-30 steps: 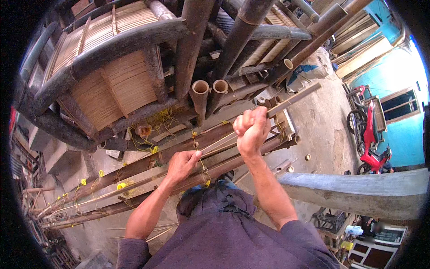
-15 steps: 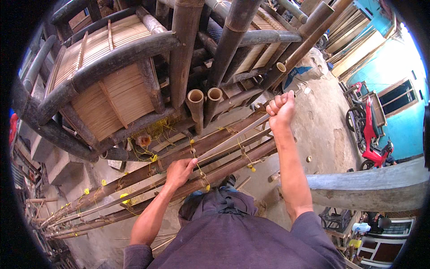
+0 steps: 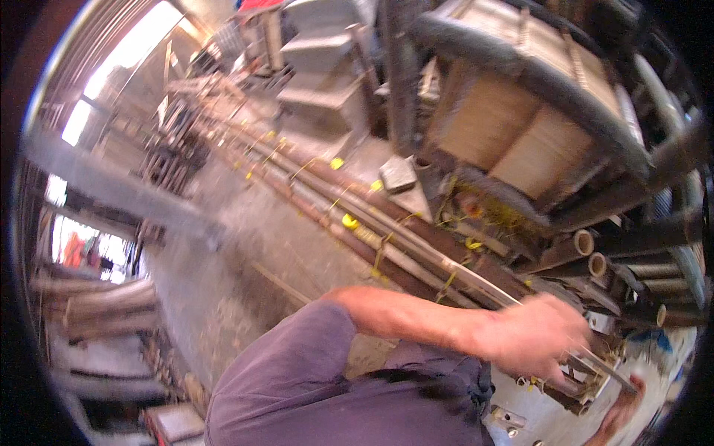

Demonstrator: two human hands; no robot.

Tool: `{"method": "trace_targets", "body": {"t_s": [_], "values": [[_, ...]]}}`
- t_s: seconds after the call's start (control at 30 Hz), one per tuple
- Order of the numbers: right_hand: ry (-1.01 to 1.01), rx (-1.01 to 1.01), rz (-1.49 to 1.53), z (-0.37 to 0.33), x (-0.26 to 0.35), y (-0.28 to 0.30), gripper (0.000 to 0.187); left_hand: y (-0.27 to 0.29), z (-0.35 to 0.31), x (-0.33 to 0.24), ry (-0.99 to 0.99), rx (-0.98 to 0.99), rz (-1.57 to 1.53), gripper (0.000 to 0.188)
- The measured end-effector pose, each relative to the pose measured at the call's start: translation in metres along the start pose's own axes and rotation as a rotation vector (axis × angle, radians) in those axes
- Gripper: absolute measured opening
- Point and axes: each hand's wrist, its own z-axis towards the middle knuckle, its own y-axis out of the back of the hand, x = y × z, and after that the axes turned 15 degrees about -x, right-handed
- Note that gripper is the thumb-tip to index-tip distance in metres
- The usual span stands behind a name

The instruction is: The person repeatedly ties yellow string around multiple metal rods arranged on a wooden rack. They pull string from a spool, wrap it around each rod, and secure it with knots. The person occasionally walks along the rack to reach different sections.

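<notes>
My left hand (image 3: 541, 336), smeared by motion, is closed around a long flat strip (image 3: 487, 286), apparently bamboo. Beyond it, near the lower right rim, my right hand (image 3: 631, 395) grips the same strip near its end. The strip runs diagonally from the upper left, along the long brown bamboo poles (image 3: 405, 275). Yellow ties (image 3: 349, 221) and thin cords are spaced along these poles. My left forearm crosses above the near pole, and its fingers are partly hidden behind the back of the hand.
A dark bamboo chair (image 3: 513, 56) with slatted panels stands at the upper right, beside open-ended bamboo tubes (image 3: 584, 242). Concrete steps (image 3: 320, 74) rise behind the poles. A grey beam (image 3: 126, 182) crosses at left, above stacked wood (image 3: 111, 311). Grey concrete floor (image 3: 223, 260) lies left of me.
My view has swung left, bringing the steps and the poles' far end into sight. My left hand has come closer to my right hand along the strip.
</notes>
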Motion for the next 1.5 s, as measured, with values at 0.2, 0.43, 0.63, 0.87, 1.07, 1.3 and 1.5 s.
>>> {"method": "trace_targets", "body": {"t_s": [0.2, 0.43, 0.63, 0.87, 1.07, 1.3, 1.5], "values": [[-0.050, -0.166, -0.073, -0.013, 0.027, -0.026, 0.058, 0.025, 0.017, -0.101, -0.335, -0.125, 0.202, 0.037], [-0.160, -0.209, 0.920, -0.073, 0.049, -0.165, 0.035, -0.148, -0.022, 0.079, 0.366, 0.018, 0.171, 0.030], [-0.138, -0.441, 0.562, -0.066, -0.047, -0.145, 0.029, -0.171, -0.029, 0.111, 0.535, 0.334, 0.034, 0.034], [-0.348, 0.008, -0.612, -0.229, -0.151, -0.040, 0.039, -0.218, -0.018, 0.104, 0.297, 0.145, 0.312, 0.017], [-0.580, 0.105, 0.084, -0.201, -0.115, -0.154, 0.045, -0.224, -0.020, 0.109, 0.342, 0.231, 0.299, 0.014], [0.033, 0.330, -0.541, -0.146, -0.053, -0.115, 0.017, -0.262, -0.024, 0.088, 0.495, 0.077, 0.439, 0.015], [0.935, 1.153, -0.664, -0.039, 0.039, -0.267, 0.010, -0.300, -0.058, 0.106, 0.416, -0.551, 0.314, 0.014]]}}
